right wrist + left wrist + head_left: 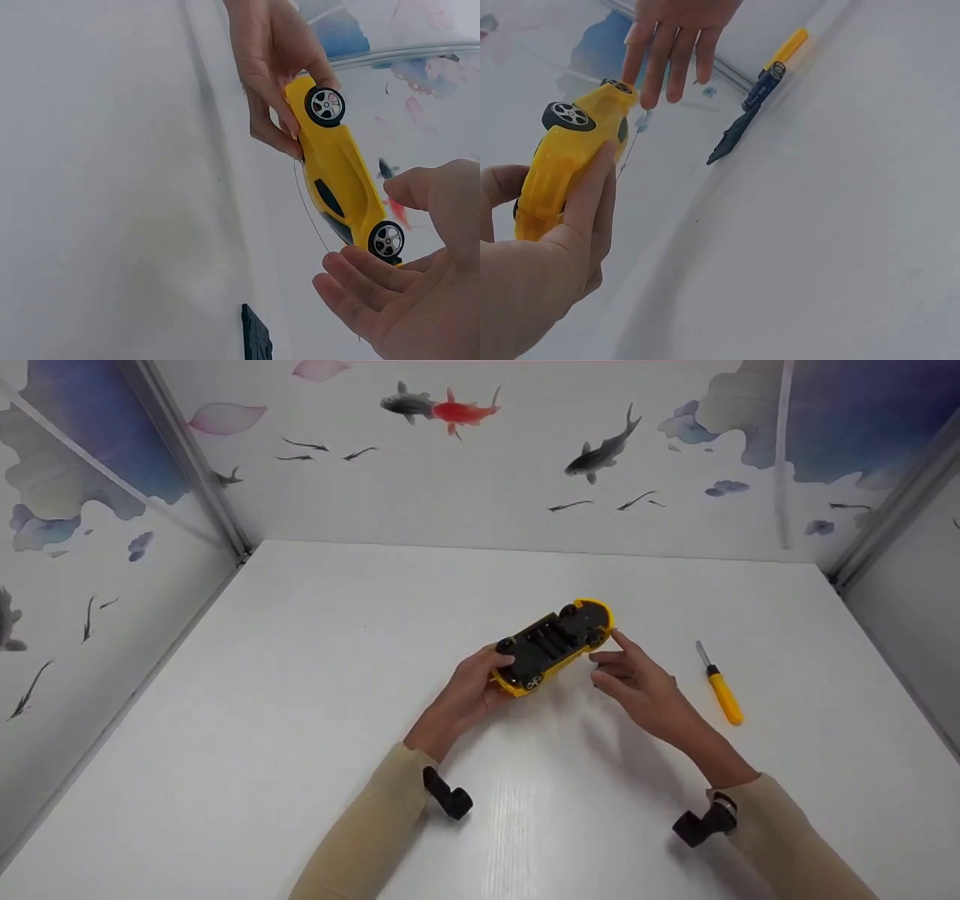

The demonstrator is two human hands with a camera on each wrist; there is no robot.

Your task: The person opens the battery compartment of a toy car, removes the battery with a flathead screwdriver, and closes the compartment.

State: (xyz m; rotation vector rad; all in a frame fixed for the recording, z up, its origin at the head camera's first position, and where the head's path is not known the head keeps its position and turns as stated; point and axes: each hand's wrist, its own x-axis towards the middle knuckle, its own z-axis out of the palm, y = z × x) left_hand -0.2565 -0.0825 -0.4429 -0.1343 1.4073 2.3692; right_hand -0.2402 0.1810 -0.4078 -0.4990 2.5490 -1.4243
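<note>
A yellow toy car point(559, 649) is held upside down and tilted above the table, its black underside with slot-like recesses facing up in the head view. My left hand point(472, 682) grips one end, thumb on the underside and fingers along the body. At the other end, my right hand point(637, 686) has its index fingertip at the car's edge, the other fingers loosely bent with nothing visible in them. On the table in the left wrist view lie a dark blue cylinder that looks like a battery point(763, 86) and a flat black piece point(735, 139); the right hand largely hides them in the head view.
A screwdriver point(721, 690) with a yellow handle lies on the white table point(300, 660), right of the right hand. Upright panels printed with fish point(600, 450) stand along the back and sides. A small black camera sits on each wrist.
</note>
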